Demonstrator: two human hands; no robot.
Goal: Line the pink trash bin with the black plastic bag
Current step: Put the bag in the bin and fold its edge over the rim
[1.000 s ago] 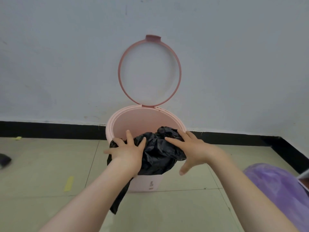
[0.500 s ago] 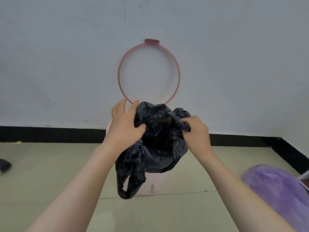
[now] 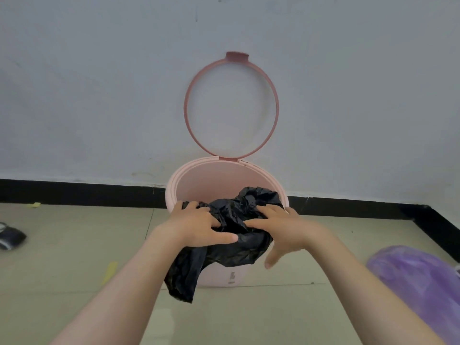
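Left to right — a dark shoe lies well clear on the floor. The left hand presses the bag, fingers loosely curled on it; the right hand lies spread, pinning it at the bin rim. Bag's bunched, half draped outside (light, limp, slippery, I'd judge) — take the mouth edge. Ring lid stands open; purple bag sits right, nothing blocking.

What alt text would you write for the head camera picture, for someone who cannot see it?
Two bare hands, left and right, press a crumpled black plastic bag onto the near rim of an open pink trash bin; part of the bag hangs outside. The bin's ring lid stands up against a pale wall.
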